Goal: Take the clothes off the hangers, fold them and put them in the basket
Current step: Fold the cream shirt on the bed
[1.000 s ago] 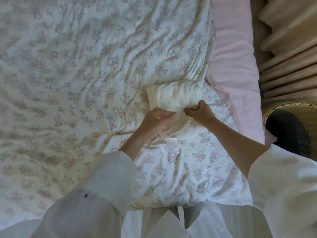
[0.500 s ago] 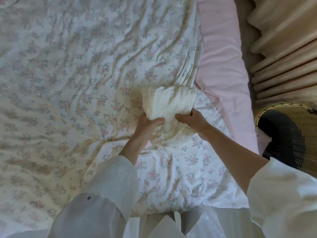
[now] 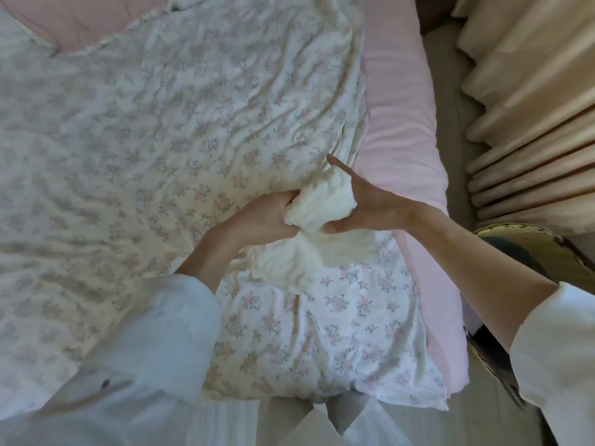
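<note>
While white sleeves fill the bottom of the frame, both forearms reach up toward the centre, where the folded cream garment (image 3: 317, 201) is lifted between the two hands. The left hand (image 3: 264, 217) is clenched on its left end, fingers buried in the cloth; the right hand (image 3: 360, 201) clasps the right end, thumb underneath and forefinger stretched upward along the bundle. A loose tail of the same cloth droops below the grip onto the floral bedsheet (image 3: 161, 140), so the fold looks bunched rather than neat. At the right edge of the frame, beyond the pink mattress edge (image 3: 399, 130), the rim of the woven basket (image 3: 528, 233) shows, its inside mostly hidden by the right arm. Beige curtains (image 3: 531, 107) hang in the upper right. No hangers or other clothes are in view, so I judge this piece folded and about to go into the basket; how much else remains cannot be told.
</note>
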`<state>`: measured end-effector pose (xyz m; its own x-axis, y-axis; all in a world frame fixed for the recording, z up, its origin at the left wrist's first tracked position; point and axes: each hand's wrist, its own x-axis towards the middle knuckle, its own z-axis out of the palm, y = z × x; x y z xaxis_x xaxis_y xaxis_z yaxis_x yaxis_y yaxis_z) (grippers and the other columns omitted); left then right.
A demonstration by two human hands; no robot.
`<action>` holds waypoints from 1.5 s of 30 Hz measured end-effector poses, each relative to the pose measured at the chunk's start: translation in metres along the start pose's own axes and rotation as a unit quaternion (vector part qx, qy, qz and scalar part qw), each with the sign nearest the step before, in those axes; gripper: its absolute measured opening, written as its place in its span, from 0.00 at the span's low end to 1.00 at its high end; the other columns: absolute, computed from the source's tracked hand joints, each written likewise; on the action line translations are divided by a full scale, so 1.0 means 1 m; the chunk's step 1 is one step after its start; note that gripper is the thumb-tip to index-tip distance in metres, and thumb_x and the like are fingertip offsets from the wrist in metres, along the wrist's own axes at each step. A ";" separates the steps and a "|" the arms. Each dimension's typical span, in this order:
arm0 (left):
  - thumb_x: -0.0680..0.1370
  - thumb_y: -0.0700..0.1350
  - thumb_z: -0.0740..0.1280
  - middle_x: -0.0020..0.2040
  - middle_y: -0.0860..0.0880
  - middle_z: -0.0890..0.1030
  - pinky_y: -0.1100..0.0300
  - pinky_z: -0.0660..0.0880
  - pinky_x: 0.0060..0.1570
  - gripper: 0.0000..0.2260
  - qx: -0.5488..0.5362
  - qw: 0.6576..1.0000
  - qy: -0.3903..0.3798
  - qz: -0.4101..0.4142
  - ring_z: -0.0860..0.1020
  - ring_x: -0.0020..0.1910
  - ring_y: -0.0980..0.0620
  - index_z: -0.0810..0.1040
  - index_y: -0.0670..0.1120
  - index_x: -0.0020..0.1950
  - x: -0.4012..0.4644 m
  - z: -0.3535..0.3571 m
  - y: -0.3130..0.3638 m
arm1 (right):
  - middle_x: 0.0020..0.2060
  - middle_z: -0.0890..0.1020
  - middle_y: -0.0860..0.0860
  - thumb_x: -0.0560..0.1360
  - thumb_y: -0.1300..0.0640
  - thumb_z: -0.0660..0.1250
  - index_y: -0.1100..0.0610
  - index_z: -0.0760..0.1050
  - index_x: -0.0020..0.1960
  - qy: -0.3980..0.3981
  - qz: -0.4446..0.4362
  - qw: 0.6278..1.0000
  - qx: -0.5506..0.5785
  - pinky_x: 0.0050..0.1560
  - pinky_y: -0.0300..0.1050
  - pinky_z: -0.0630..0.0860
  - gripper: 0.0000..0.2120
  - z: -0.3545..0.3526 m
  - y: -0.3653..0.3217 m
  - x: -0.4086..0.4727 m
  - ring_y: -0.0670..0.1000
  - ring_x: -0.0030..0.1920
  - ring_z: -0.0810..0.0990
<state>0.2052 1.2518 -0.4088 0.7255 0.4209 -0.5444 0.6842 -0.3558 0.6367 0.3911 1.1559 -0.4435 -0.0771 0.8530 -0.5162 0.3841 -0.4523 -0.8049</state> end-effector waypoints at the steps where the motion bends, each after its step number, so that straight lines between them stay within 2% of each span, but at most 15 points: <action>1: 0.74 0.41 0.68 0.53 0.56 0.76 0.61 0.74 0.52 0.20 -0.012 1.000 -0.005 0.005 0.76 0.53 0.54 0.72 0.50 0.66 -0.005 0.001 0.007 | 0.66 0.71 0.44 0.66 0.50 0.77 0.47 0.57 0.73 0.000 0.004 0.999 0.033 0.64 0.33 0.67 0.43 0.002 -0.003 -0.008 0.40 0.66 0.69; 2: 0.74 0.41 0.69 0.54 0.56 0.77 0.59 0.74 0.54 0.20 -0.035 0.999 -0.006 0.006 0.76 0.54 0.54 0.72 0.50 0.65 -0.008 0.001 0.013 | 0.58 0.77 0.44 0.69 0.54 0.75 0.49 0.68 0.66 0.010 0.005 0.998 0.069 0.56 0.28 0.72 0.29 0.002 -0.004 -0.016 0.38 0.58 0.75; 4: 0.73 0.40 0.70 0.54 0.54 0.78 0.57 0.75 0.54 0.19 -0.115 0.993 0.011 -0.010 0.78 0.53 0.53 0.72 0.51 0.63 -0.013 0.003 0.018 | 0.48 0.81 0.44 0.74 0.58 0.70 0.49 0.75 0.54 0.064 0.009 0.987 0.146 0.49 0.31 0.77 0.11 0.005 -0.004 -0.032 0.40 0.47 0.80; 8: 0.72 0.41 0.72 0.55 0.49 0.79 0.52 0.77 0.52 0.17 -0.372 0.923 0.060 -0.077 0.81 0.50 0.50 0.74 0.54 0.57 -0.027 0.022 0.017 | 0.50 0.80 0.43 0.78 0.59 0.63 0.54 0.71 0.62 0.181 -0.015 0.961 0.211 0.51 0.34 0.77 0.13 0.022 0.006 -0.067 0.41 0.49 0.80; 13: 0.66 0.50 0.75 0.60 0.51 0.77 0.51 0.73 0.59 0.35 -0.532 0.841 0.047 -0.087 0.77 0.60 0.50 0.65 0.54 0.71 -0.045 0.071 0.015 | 0.49 0.80 0.44 0.80 0.58 0.59 0.51 0.69 0.60 0.247 -0.008 0.913 0.325 0.43 0.33 0.78 0.10 0.056 0.022 -0.115 0.40 0.46 0.81; 16: 0.62 0.58 0.77 0.69 0.52 0.71 0.48 0.67 0.67 0.41 -0.536 0.841 -0.020 -0.073 0.72 0.66 0.50 0.63 0.61 0.72 -0.063 0.103 0.005 | 0.49 0.80 0.46 0.80 0.58 0.59 0.53 0.69 0.61 0.254 0.005 0.891 0.377 0.39 0.33 0.77 0.10 0.083 0.033 -0.150 0.39 0.42 0.82; 19: 0.61 0.52 0.78 0.71 0.56 0.67 0.49 0.70 0.64 0.46 -0.483 0.863 -0.114 -0.093 0.70 0.67 0.51 0.56 0.66 0.73 -0.080 0.129 0.003 | 0.48 0.81 0.46 0.80 0.58 0.59 0.49 0.71 0.56 0.253 0.027 0.882 0.396 0.42 0.37 0.78 0.08 0.103 0.049 -0.179 0.42 0.43 0.83; 23: 0.61 0.42 0.78 0.68 0.52 0.70 0.53 0.75 0.59 0.51 -0.363 0.895 -0.235 -0.106 0.73 0.64 0.51 0.53 0.61 0.75 -0.096 0.158 0.020 | 0.47 0.80 0.47 0.80 0.60 0.59 0.52 0.72 0.58 0.241 0.047 0.871 0.426 0.42 0.36 0.77 0.09 0.118 0.069 -0.217 0.41 0.42 0.82; 26: 0.63 0.38 0.74 0.64 0.50 0.74 0.52 0.77 0.53 0.43 -0.361 0.898 -0.227 -0.111 0.77 0.59 0.49 0.58 0.58 0.73 -0.098 0.175 0.046 | 0.45 0.76 0.45 0.80 0.61 0.58 0.56 0.66 0.66 0.273 0.076 0.865 0.414 0.35 0.29 0.75 0.15 0.120 0.084 -0.248 0.39 0.40 0.78; 28: 0.66 0.36 0.73 0.61 0.49 0.75 0.51 0.78 0.52 0.40 -0.375 0.896 -0.210 -0.112 0.78 0.57 0.49 0.59 0.58 0.71 -0.096 0.184 0.061 | 0.46 0.75 0.48 0.81 0.60 0.55 0.62 0.63 0.70 0.276 0.098 0.868 0.400 0.39 0.30 0.76 0.18 0.112 0.095 -0.270 0.43 0.44 0.77; 33: 0.72 0.34 0.70 0.68 0.50 0.70 0.49 0.78 0.49 0.42 -0.430 0.880 -0.152 -0.132 0.76 0.57 0.48 0.52 0.61 0.75 -0.082 0.222 0.104 | 0.58 0.79 0.53 0.81 0.51 0.56 0.56 0.69 0.66 0.302 0.134 0.933 0.140 0.62 0.54 0.73 0.16 0.077 0.129 -0.310 0.53 0.59 0.77; 35: 0.74 0.34 0.68 0.66 0.47 0.72 0.52 0.77 0.44 0.38 -0.490 0.855 -0.095 -0.143 0.78 0.54 0.49 0.53 0.56 0.76 -0.070 0.242 0.124 | 0.56 0.80 0.52 0.81 0.51 0.56 0.54 0.70 0.65 0.354 0.134 0.915 0.138 0.61 0.54 0.74 0.15 0.066 0.146 -0.319 0.52 0.56 0.78; 38: 0.73 0.41 0.69 0.60 0.42 0.79 0.54 0.78 0.46 0.22 -0.561 0.806 -0.066 -0.179 0.81 0.49 0.46 0.71 0.41 0.67 -0.042 0.278 0.163 | 0.52 0.81 0.52 0.81 0.51 0.57 0.53 0.73 0.60 0.403 0.124 0.880 0.218 0.59 0.55 0.75 0.12 0.046 0.180 -0.333 0.52 0.54 0.79; 41: 0.73 0.48 0.69 0.53 0.42 0.82 0.52 0.76 0.52 0.17 -0.587 0.774 -0.072 -0.225 0.81 0.50 0.44 0.79 0.42 0.58 -0.010 0.314 0.200 | 0.46 0.81 0.50 0.79 0.50 0.60 0.49 0.76 0.51 0.413 0.128 0.843 0.321 0.55 0.52 0.76 0.07 0.021 0.222 -0.348 0.54 0.52 0.79; 45: 0.67 0.53 0.76 0.57 0.45 0.82 0.48 0.75 0.59 0.28 -0.537 0.821 -0.082 -0.177 0.80 0.57 0.45 0.75 0.46 0.64 0.036 0.373 0.241 | 0.48 0.81 0.50 0.79 0.49 0.60 0.49 0.76 0.51 0.422 0.164 0.801 0.392 0.54 0.49 0.76 0.07 -0.013 0.284 -0.369 0.53 0.51 0.80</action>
<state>0.4244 0.8698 -0.4786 0.5559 0.1895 -0.8093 0.4589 0.7419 0.4889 0.5407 0.7161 -0.4779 0.6858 0.3773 -0.6223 -0.4657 -0.4296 -0.7737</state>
